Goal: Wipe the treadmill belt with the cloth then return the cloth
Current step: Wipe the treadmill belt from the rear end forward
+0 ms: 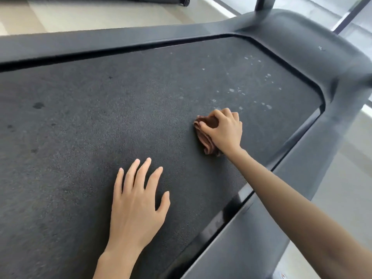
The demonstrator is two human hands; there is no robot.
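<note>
Closest to view, the left hand (136,200) lies flat on the treadmill belt (100,117), palm down. Its fingers are straight and slightly spread, and it holds nothing. Ahead of it and off to its right, the right hand (223,129) grips a bunched brown cloth (208,144). The thumb and curled fingers pinch its folds and press it down against the belt. The cloth sits mostly under that hand, with a loose end trailing back beside the wrist. The right forearm reaches in from the lower right corner, crossing over the side rail (261,238).

Just beyond the right hand's knuckles, a scatter of pale specks (249,87) dots the dark, rough-textured belt. They spread away from the hand toward the rounded front cover (322,47) of the treadmill. Far to the left of the left hand, a few darker blotches (38,105) mark the belt surface.

The side rail is dark grey and runs along to the right of both hands, with a glossy black strip between it and the belt. A matching far rail (100,45) runs across beyond both hands. Past the right hand, a dark post (263,3) rises from the front cover and leaves the top of the view. Beyond the far rail lies pale flooring (80,13), where a small black wheel (186,1) shows at the top edge.
</note>
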